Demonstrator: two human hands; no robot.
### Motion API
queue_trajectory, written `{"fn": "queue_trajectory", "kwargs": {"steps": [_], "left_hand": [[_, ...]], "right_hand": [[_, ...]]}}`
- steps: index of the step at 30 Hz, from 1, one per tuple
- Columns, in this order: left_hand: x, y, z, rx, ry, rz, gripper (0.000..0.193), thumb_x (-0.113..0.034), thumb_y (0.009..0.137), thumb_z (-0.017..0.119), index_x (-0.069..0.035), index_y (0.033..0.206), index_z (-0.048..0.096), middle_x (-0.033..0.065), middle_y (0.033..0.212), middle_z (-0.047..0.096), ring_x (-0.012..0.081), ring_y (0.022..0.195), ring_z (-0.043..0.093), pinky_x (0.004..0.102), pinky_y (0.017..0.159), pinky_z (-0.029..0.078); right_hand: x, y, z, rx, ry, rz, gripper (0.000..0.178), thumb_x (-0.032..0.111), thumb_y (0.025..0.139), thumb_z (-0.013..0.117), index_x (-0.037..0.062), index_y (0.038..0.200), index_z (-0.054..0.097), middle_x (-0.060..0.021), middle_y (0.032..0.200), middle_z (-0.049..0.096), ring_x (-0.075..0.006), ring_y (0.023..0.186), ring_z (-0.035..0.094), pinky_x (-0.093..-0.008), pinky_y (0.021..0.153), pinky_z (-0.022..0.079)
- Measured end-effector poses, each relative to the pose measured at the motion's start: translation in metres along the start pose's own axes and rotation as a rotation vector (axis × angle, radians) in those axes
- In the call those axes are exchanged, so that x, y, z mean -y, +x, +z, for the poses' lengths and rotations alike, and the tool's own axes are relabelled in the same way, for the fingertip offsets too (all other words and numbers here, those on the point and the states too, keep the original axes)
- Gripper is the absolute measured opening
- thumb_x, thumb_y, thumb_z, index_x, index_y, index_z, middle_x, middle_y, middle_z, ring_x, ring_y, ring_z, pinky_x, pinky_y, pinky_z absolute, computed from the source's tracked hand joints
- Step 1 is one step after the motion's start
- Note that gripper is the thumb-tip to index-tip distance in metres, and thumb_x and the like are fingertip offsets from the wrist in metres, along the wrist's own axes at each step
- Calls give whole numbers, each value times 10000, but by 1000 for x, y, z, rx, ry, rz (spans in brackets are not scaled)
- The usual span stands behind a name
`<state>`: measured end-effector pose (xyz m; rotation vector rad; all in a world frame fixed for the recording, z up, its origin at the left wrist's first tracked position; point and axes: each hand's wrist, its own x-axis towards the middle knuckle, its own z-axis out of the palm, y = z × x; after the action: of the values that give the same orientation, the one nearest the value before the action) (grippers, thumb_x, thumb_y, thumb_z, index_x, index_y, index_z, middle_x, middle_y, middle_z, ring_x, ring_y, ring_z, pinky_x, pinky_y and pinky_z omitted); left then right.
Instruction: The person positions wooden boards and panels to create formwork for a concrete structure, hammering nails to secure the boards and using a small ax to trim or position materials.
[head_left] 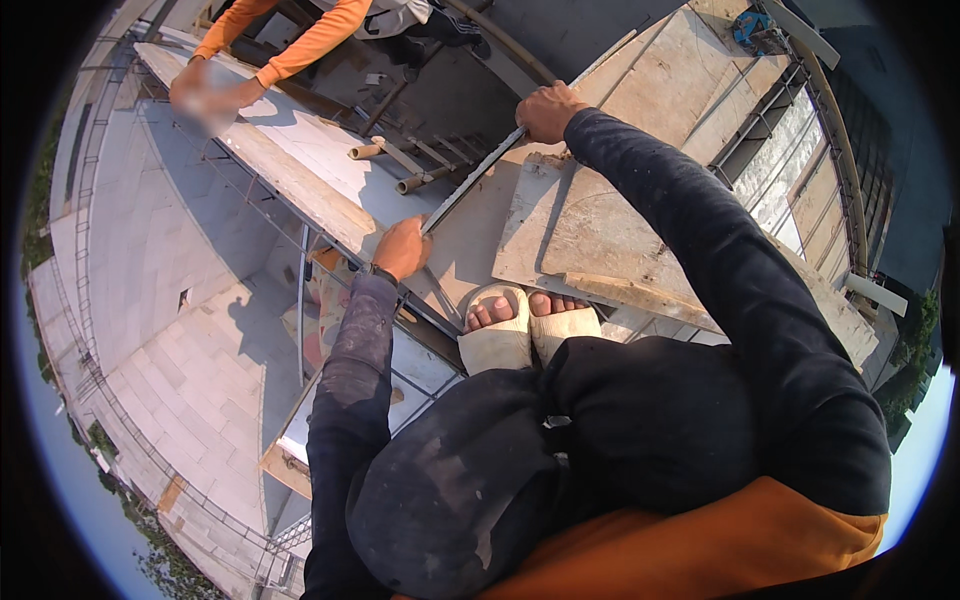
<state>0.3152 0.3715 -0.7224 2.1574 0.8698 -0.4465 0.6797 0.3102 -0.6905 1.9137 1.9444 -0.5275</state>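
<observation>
I crouch with both arms stretched forward. My left hand is closed on the near left end of a thin, pale-edged board. At its other end, farther off to the right, my right hand is wrapped over the same edge. Only the narrow edge shows clearly between my hands; how far its face reaches I cannot tell. Bamboo poles with cut ends lie just beyond it. To the left runs a long wooden plank, close by my left hand.
Another person's orange-sleeved arms reach to the plank's far end. Worn plywood sheets lie to my right, beside my sandals. A steep drop along a pale block wall opens on the left. A blue object sits at far right.
</observation>
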Motion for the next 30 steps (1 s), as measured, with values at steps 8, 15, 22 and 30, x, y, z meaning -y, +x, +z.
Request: {"fn": "queue_trajectory", "kwargs": {"steps": [8,15,22,30], "left_hand": [[23,-3,1,13,-35,-50,437,-181,946,598,-76,1365,668,297,1188,719,498,1149,661,539,989,524],[7,4,13,86,-158,-44,432,-156,955,603,-1,1355,653,284,1197,723,456,1145,677,469,1015,508],[44,12,10,153,-190,-48,392,-119,973,591,64,1314,651,260,1186,731,394,1096,695,433,1002,502],[79,4,35,99,-151,15,382,-130,978,612,69,1302,653,255,1144,739,389,1078,701,433,981,511]], "right_hand": [[-78,-108,-30,-41,541,138,800,577,934,762,109,1551,563,-216,1483,633,-384,1324,659,-498,1165,502],[-76,-257,46,138,800,303,1022,567,784,916,46,1558,499,-234,1296,736,-356,1175,740,-446,1064,564],[-71,-250,36,159,866,347,970,523,774,935,77,1537,535,-199,1301,742,-335,1186,733,-419,1080,559],[-88,-241,52,24,800,453,939,479,782,940,99,1547,549,-181,1288,756,-312,1191,736,-404,1068,568]]}}
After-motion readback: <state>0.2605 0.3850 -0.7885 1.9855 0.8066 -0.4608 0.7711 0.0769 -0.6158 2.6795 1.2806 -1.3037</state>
